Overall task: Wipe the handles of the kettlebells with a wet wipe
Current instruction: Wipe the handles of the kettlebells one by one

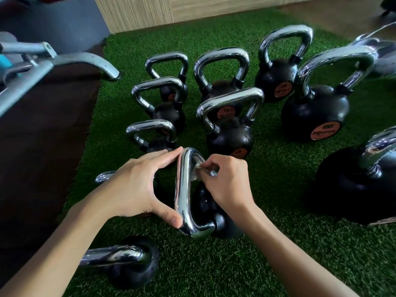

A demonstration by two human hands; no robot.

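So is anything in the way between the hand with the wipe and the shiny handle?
No, nothing visible. The right hand pinches the wet wipe right against the handle, and the left hand rests on its other side.

Green artificial turf (278, 200) lies under the grip, dark flooring (42, 157) and a grey metal frame (85, 58) left of it, a wood-grain wall (139, 11) beyond it.
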